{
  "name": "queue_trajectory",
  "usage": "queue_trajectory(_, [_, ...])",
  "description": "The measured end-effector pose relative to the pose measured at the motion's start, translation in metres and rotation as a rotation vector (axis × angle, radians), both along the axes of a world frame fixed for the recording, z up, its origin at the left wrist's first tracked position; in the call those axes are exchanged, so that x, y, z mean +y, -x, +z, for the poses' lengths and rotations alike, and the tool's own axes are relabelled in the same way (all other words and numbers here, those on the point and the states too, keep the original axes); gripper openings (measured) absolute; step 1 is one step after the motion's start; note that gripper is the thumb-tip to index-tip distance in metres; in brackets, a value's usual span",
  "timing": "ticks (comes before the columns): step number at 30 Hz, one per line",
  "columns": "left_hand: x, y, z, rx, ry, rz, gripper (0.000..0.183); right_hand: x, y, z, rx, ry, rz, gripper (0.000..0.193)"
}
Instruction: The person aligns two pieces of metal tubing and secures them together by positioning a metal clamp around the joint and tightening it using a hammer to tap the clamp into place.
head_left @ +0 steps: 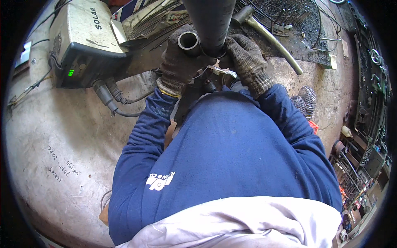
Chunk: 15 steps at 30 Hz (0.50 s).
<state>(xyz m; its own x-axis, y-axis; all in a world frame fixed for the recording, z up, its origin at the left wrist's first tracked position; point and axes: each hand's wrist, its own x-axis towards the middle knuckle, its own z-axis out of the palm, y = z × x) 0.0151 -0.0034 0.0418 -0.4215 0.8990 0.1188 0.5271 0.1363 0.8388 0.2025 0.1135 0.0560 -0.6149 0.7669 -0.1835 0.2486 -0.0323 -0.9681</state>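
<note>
My left hand [171,68], in a dark knitted work glove, is closed round a metal pipe whose open, ring-shaped end [188,41] faces up. Right beside it rises a thick dark pipe [210,22], coming in from the top edge. At the lower end of that dark pipe, my right hand [247,62], in a similar worn glove, has its fingers curled against its right side. Fingertips of both hands are partly hidden behind the pipes. A small pale strip [222,71] shows just below the hands.
A welding machine [89,37] with cables stands at the left, thin rods [155,22] beside it. A hammer [269,39] lies on the dark, cluttered worktop [304,45] at right. Wire coils [304,101] sit on the floor; tools [351,165] crowd the far right.
</note>
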Motion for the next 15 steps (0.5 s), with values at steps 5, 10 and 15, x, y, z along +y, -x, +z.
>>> queue_trajectory(5, [-0.004,-0.009,0.01,0.048,-0.071,0.051,0.091,-0.001,0.002,0.001,0.004,0.178,-0.045,0.033])
queue_trajectory(10, [-0.003,-0.01,0.018,0.039,-0.01,0.032,0.09,0.003,0.004,-0.005,0.015,0.065,-0.004,0.034])
queue_trajectory(15, [-0.005,-0.01,0.014,-0.02,-0.065,-0.006,0.07,-0.004,0.002,0.003,0.062,0.153,-0.016,0.032])
